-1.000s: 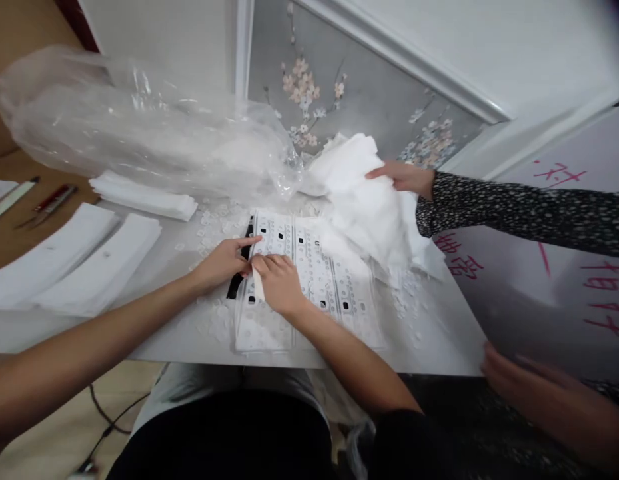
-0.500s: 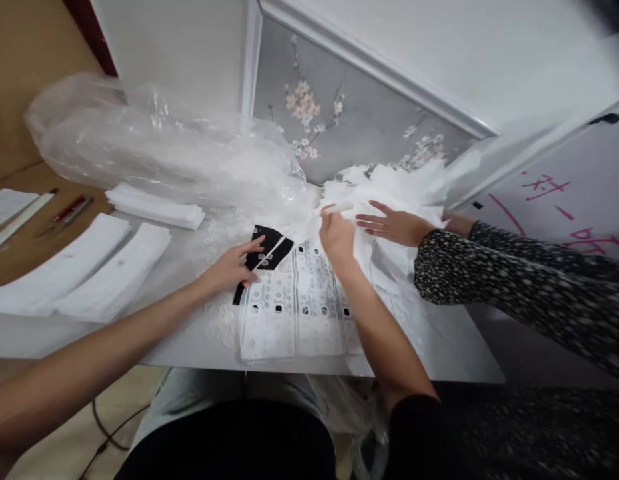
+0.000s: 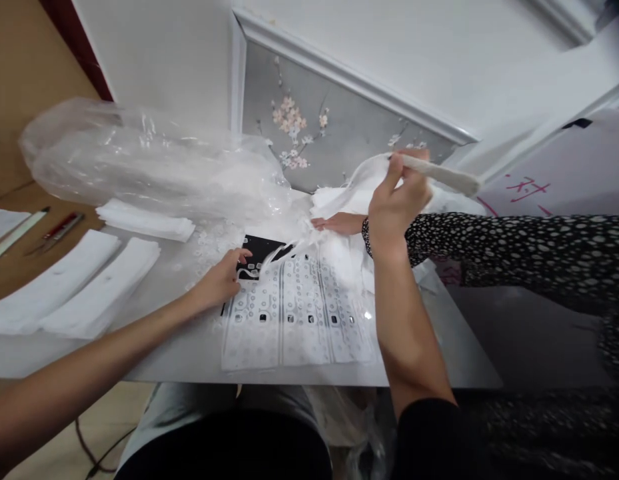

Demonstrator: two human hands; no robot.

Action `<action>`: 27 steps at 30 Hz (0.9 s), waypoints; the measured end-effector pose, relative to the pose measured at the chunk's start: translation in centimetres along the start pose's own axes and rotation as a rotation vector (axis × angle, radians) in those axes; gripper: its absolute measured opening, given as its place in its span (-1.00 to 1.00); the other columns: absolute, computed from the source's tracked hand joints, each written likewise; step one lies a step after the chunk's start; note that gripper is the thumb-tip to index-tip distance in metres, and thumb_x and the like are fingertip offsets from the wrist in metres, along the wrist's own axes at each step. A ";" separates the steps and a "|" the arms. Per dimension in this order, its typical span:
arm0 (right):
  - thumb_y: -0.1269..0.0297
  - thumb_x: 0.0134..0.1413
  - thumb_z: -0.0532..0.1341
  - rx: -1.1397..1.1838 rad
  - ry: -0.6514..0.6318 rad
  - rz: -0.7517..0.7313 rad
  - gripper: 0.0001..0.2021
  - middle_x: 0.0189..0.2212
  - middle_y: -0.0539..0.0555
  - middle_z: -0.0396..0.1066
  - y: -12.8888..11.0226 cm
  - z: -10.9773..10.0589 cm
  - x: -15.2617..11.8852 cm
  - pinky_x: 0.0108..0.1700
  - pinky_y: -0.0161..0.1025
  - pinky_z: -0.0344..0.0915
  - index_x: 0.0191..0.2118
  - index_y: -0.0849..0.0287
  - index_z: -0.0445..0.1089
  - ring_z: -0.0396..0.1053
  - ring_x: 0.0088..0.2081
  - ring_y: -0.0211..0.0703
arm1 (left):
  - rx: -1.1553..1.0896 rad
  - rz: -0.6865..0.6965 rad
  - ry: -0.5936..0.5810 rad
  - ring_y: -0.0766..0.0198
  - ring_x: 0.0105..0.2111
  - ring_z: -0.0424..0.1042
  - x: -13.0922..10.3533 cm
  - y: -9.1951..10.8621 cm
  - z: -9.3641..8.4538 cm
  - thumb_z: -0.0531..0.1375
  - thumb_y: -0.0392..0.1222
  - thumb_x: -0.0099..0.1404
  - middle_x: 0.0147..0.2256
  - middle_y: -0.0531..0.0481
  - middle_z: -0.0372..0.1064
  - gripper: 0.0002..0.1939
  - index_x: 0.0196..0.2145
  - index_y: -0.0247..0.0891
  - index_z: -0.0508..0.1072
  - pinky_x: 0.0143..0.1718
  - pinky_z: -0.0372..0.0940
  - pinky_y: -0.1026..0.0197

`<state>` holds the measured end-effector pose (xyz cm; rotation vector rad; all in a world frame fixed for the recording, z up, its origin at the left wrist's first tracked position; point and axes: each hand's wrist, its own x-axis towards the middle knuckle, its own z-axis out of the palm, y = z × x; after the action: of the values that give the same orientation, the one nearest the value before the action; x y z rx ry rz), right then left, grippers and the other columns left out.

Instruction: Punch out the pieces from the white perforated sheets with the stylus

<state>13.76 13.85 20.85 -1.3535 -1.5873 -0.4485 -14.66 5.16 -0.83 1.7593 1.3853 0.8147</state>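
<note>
My left hand (image 3: 219, 277) lies at the left edge of a black patch (image 3: 262, 250), fingers apart and fingertips resting on it. Beside it is a white sheet (image 3: 304, 340) with rows of small round and square cut marks. My right hand (image 3: 402, 197) is raised above the sheet's far right side, closed around a flat whitish stick (image 3: 446, 177) with a rounded end. A thin white strip (image 3: 362, 165) runs from near these fingers down toward the crumpled white material (image 3: 334, 247). Another person's hand (image 3: 342, 223) presses on that material.
A clear plastic bag (image 3: 154, 160) lies along the back left. White folded stacks (image 3: 104, 287) and small translucent scraps (image 3: 219, 233) sit at left, with a red cutter (image 3: 62, 225) beyond. A framed blossom picture (image 3: 309, 120) leans behind. The person's patterned sleeve (image 3: 489, 250) reaches in from the right.
My right hand has lifted up and to the right off the sheet, with the stick now plainly visible. The other person's hand has shifted left, behind my forearm. My left hand's fingers are more curled.
</note>
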 end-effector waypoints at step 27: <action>0.14 0.18 0.19 0.764 -0.868 0.321 -0.75 -0.26 0.12 0.57 -2.6 3.8 -22.3 -0.14 -0.13 0.43 -0.24 0.17 0.54 0.52 -0.23 -0.03 | -1.214 -0.461 0.213 0.48 -0.69 0.16 -4.9 3.3 0.0 0.30 -0.20 0.19 -0.61 0.18 0.14 -0.83 -0.39 -0.33 0.38 -0.68 0.08 0.40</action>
<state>7.90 3.76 1.27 -1.1823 -1.8488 0.9850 -14.02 -0.05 1.76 0.4167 0.9634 1.2159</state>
